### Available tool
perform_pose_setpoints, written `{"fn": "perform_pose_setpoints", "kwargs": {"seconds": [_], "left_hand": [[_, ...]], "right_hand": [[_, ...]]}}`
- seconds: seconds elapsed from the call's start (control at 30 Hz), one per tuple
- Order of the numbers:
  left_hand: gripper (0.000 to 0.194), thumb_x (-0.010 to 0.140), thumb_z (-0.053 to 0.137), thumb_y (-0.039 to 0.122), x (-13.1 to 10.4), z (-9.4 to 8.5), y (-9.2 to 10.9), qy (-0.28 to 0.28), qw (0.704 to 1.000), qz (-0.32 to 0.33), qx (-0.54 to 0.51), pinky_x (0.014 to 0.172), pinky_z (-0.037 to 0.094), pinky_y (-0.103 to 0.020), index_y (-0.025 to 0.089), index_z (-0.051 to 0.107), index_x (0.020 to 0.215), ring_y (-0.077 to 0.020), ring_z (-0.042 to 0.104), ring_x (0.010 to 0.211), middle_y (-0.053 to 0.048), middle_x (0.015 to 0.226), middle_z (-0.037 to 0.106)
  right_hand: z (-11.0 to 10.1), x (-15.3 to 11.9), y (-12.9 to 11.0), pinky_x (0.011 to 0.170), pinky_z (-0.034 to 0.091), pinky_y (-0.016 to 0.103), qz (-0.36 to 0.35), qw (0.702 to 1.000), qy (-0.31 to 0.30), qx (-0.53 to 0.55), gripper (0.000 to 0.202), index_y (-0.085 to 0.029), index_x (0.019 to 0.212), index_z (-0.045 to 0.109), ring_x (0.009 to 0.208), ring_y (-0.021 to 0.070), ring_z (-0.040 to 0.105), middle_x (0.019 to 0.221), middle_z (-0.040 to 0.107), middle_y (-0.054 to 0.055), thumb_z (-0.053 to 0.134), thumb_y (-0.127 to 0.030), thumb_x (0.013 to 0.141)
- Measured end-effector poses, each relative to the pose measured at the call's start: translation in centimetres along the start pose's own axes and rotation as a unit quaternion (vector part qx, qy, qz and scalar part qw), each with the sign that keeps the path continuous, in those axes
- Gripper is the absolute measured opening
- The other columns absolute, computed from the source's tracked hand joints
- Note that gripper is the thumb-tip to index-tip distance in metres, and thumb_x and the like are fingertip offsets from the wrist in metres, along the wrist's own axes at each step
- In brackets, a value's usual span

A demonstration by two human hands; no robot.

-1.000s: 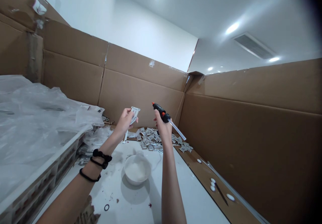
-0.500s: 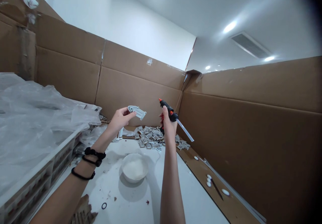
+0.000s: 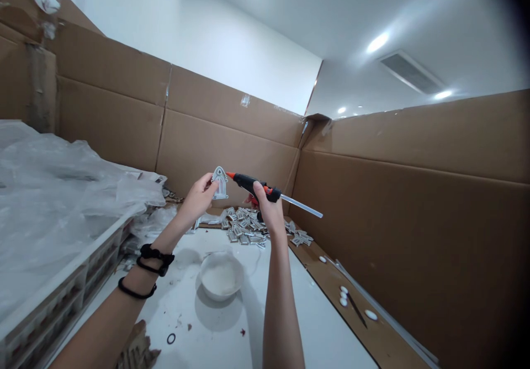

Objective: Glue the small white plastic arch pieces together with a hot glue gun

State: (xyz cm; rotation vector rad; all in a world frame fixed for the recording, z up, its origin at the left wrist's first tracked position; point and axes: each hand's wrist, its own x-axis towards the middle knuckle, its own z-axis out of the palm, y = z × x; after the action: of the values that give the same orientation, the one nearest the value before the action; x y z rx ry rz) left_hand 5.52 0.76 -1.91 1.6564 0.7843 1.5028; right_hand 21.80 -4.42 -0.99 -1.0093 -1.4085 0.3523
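Observation:
Between thumb and fingers, my left hand (image 3: 201,195) pinches a small pale arch-topped plastic piece (image 3: 221,185), held upright above the table. My right hand (image 3: 269,210) is wrapped round a black and orange hot glue gun (image 3: 248,182), with a clear glue stick (image 3: 302,206) poking out of its back. The orange nozzle points left and sits right at the upper right edge of the piece; whether it touches, I cannot tell. Below both hands stands a white bowl (image 3: 222,293) with white contents. A heap of similar pale pieces (image 3: 244,228) lies behind the bowl.
Cardboard walls (image 3: 232,142) enclose the white table (image 3: 265,347) at the back and right. To the left, plastic sheeting (image 3: 70,186) covers a crate (image 3: 89,261). Several white oval pieces (image 3: 371,315) and a dark thin tool (image 3: 356,310) lie along the right edge.
The glue gun has swung left and levelled out, bringing its nozzle to the pale piece. My left hand has turned that piece from slanted to upright.

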Motion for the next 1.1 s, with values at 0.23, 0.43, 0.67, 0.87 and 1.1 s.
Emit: {"fn": "perform_pose_setpoints", "kwargs": {"seconds": [0.23,0.43,0.67,0.87,1.1], "left_hand": [[0.027,0.080,0.047,0.036,0.13,-0.20,-0.07,0.002,1.000,0.013,0.026,0.035,0.026,-0.017,0.020,0.058,0.099,-0.0075,0.032,0.041,0.005,0.058,0.039],[0.030,0.080,0.047,0.036,0.13,-0.10,-0.11,-0.002,1.000,-0.007,0.010,0.035,0.025,-0.016,0.020,0.057,0.103,-0.0068,0.032,0.042,0.005,0.060,0.040],[0.030,0.081,0.047,0.035,0.07,0.04,0.07,-0.011,0.999,-0.012,0.030,0.037,0.029,-0.015,0.018,0.056,0.104,-0.0064,0.035,0.043,0.005,0.062,0.041],[0.028,0.082,0.045,0.032,-0.35,0.23,0.74,-0.007,0.999,-0.022,0.036,0.038,0.030,-0.015,0.017,0.055,0.104,-0.0071,0.035,0.045,0.004,0.061,0.040],[0.026,0.080,0.048,0.029,-0.22,0.26,0.56,-0.004,0.999,-0.024,0.032,0.038,0.031,-0.015,0.018,0.055,0.102,-0.0071,0.036,0.043,0.005,0.059,0.040]], "right_hand": [[0.76,0.04,0.04,0.054,0.039,0.023,0.000,1.000,0.002,-0.010,0.048,-0.015,0.057,0.055,0.051,0.0117,0.049,0.054,0.056,0.002,0.052,-0.060,0.075],[0.81,0.09,0.21,0.053,0.038,0.023,0.008,1.000,0.007,-0.025,0.048,-0.015,0.058,0.054,0.050,0.0114,0.047,0.051,0.053,0.001,0.053,-0.060,0.074],[0.70,0.01,-0.10,0.051,0.034,0.022,-0.007,0.998,-0.009,-0.056,0.051,-0.016,0.052,0.049,0.047,0.0098,0.042,0.049,0.047,-0.001,0.050,-0.061,0.076],[0.73,0.18,0.16,0.052,0.034,0.023,-0.005,0.998,-0.008,-0.067,0.051,-0.016,0.052,0.048,0.049,0.0107,0.044,0.049,0.047,-0.001,0.050,-0.062,0.076],[0.69,0.25,0.40,0.052,0.034,0.023,0.005,0.998,-0.010,-0.065,0.051,-0.017,0.053,0.047,0.049,0.0111,0.044,0.049,0.047,-0.001,0.051,-0.063,0.075]]}}
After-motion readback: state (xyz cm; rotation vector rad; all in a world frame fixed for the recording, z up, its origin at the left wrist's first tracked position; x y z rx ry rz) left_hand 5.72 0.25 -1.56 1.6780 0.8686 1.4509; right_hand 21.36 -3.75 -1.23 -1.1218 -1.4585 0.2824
